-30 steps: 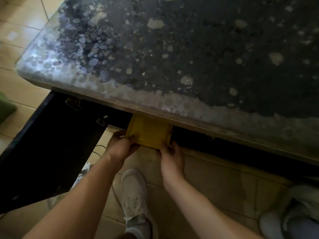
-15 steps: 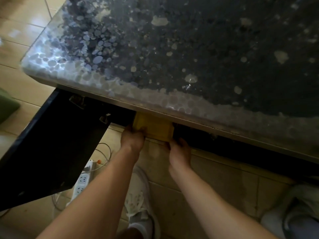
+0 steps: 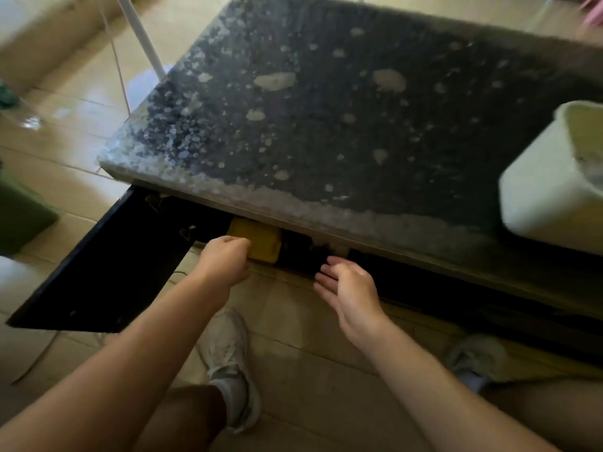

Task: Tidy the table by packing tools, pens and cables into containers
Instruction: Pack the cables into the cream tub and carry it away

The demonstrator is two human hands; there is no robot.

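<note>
Your right hand has let go, fingers relaxed, empty; your left hand, curled (grip unclear), meets the yellow rectangular box under the dark speckled tabletop: stowing looks nearly done.

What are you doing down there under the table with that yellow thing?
A person is tucking a yellow box into the dark space under the speckled tabletop, next to the open black door. Their left hand holds the box's front corner with curled fingers. The right hand is off it, relaxed and holding nothing. A white bin sits on the table at the right.
</note>
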